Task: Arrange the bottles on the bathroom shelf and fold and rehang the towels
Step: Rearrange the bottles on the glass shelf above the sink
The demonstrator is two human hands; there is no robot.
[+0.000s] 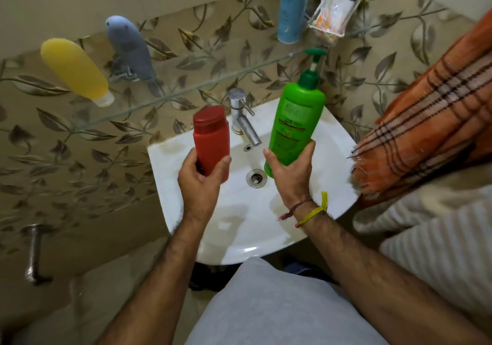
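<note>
My left hand grips a red bottle by its lower end, above the white sink. My right hand grips a green pump bottle near its base, held upright over the sink. On the glass shelf stand a yellow bottle and a grey-blue bottle at the left, and a tall light-blue bottle at the right. An orange plaid towel hangs at the right, with a white striped towel below it.
A steel tap rises at the back of the sink, between the two held bottles. A plastic packet hangs beside the light-blue bottle. A metal pipe fitting sticks out of the leaf-patterned tiled wall at lower left.
</note>
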